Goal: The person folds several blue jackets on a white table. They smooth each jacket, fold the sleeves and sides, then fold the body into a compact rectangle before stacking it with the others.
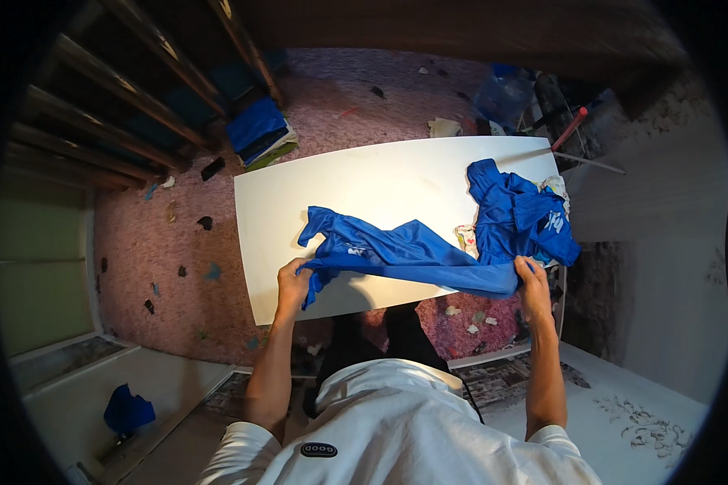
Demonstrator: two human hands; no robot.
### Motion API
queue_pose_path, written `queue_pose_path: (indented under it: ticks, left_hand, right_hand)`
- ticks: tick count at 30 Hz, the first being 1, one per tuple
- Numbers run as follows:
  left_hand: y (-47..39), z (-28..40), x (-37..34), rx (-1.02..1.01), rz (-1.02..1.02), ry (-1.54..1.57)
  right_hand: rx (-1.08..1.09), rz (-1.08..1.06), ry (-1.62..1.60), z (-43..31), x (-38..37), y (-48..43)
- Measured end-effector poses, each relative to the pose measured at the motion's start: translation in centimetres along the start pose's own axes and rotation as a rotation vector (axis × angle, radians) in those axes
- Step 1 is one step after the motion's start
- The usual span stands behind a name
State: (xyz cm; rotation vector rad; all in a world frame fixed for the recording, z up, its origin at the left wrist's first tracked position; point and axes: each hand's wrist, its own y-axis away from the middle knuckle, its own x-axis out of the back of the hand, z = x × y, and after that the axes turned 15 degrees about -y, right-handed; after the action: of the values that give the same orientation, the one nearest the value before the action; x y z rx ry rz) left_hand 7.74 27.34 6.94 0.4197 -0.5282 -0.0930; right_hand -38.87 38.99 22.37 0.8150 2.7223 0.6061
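A blue garment (394,248) with a small white print is stretched sideways over the near part of a white table (352,176). My left hand (294,282) pinches its left end close to the table's near edge. At the right end, my right hand (531,282) grips the fabric by a corner. Between the hands the near edge of the cloth is pulled fairly straight, while its far part lies in loose folds. Just beyond my right hand, a crumpled blue garment (506,206) with white print lies on patterned white cloth (466,237).
A stack of folded cloth (258,130), blue on top, stands on the pink carpet (158,242) beyond the table's far left corner. Scraps litter the carpet. Wooden slats (151,54) rise at the upper left. A red rod (569,128) sticks up by the far right corner.
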Motion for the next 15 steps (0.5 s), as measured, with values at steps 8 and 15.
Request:
queue_pose_path:
  ticks: [8,15]
  left_hand:
    - [-8.6,13.3,11.3,-0.160,0.496,0.072]
    - [-0.6,33.3,22.8,-0.427,0.710,0.261]
  right_hand:
    - [0.264,-0.113,0.117,-8.1,-11.4,-9.1]
    - [0.787,-0.588,-0.211,-23.4,-15.6,-5.9]
